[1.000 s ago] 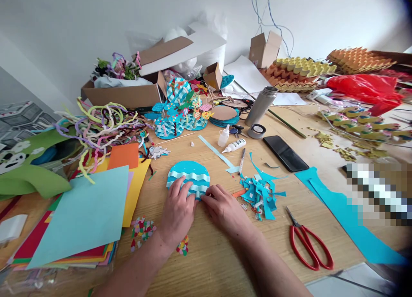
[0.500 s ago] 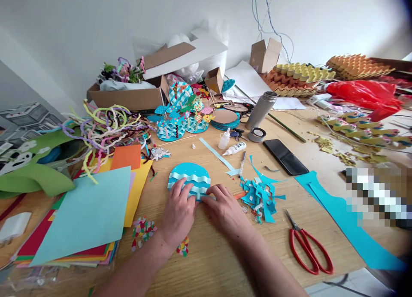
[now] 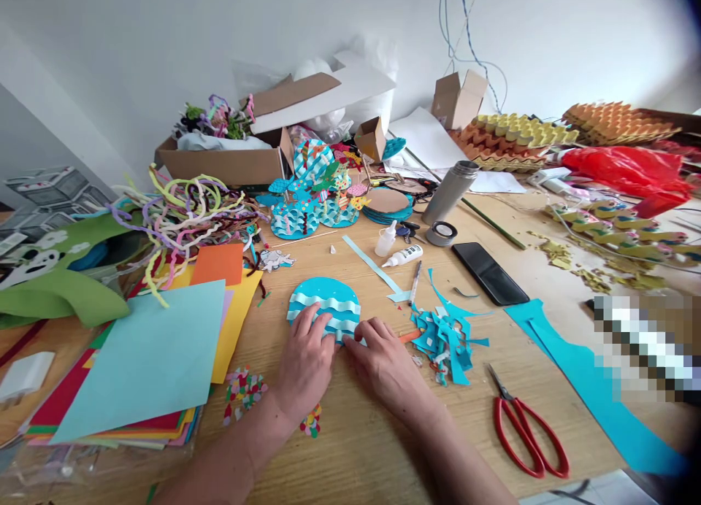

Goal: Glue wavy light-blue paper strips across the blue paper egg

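A round blue card disc point(image 3: 323, 287) lies on the table before me, crossed by rows of wavy light-blue paper strips point(image 3: 328, 304). My left hand point(image 3: 307, 348) rests over its lower left part, fingers bent and pressing the lowest strip against the disc. At the lower right edge, my right hand point(image 3: 383, 360) pinches the end of that same strip between thumb and forefinger. My fingers hide much of the lowest row. Small colored paper dots point(image 3: 245, 388) lie beside my left wrist. Blue paper scraps point(image 3: 446, 341) are heaped to the right of my right hand.
Red-handled scissors point(image 3: 529, 432), a phone point(image 3: 489, 273) and a cut blue sheet point(image 3: 580, 374) lie to the right. Glue bottles point(image 3: 404, 255), a pen point(image 3: 415, 283) and a grey flask point(image 3: 452, 191) are beyond the disc. Colored paper point(image 3: 147, 359) is stacked at left; finished blue paper pieces point(image 3: 312, 198) stand behind.
The camera view has shifted slightly. Both hands stay at the lower edge of the disc, with only small finger movements.
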`<act>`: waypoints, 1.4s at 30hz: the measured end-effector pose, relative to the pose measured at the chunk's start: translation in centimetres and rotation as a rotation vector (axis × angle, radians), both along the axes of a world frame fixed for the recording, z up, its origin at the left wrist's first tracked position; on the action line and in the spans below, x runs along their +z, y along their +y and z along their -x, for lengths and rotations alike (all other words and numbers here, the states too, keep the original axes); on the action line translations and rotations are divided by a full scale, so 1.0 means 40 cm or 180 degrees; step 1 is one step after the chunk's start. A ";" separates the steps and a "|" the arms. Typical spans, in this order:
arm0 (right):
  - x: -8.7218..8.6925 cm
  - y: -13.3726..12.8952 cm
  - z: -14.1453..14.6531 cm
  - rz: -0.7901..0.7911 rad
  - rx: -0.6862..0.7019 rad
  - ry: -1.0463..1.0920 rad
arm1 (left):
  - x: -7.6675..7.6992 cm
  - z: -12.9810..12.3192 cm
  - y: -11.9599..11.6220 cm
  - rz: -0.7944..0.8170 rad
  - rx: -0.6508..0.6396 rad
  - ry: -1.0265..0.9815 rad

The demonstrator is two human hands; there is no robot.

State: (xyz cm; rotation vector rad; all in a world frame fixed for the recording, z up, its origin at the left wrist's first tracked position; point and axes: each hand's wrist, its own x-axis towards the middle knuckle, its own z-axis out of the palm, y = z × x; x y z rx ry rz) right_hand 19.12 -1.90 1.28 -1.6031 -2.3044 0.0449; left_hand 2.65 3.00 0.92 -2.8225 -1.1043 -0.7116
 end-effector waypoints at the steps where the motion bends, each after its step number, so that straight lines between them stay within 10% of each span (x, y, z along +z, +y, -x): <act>1: -0.001 -0.001 0.002 0.0000 0.0007 -0.0104 | 0.000 0.000 -0.001 -0.0011 0.0003 0.0007; 19: -0.005 -0.003 0.003 -0.0381 -0.0416 0.0799 | 0.004 0.004 0.004 0.0079 0.0023 0.0043; 42: -0.022 0.012 0.029 0.0473 -0.1113 0.0624 | -0.009 0.002 0.008 0.0141 0.0002 -0.0088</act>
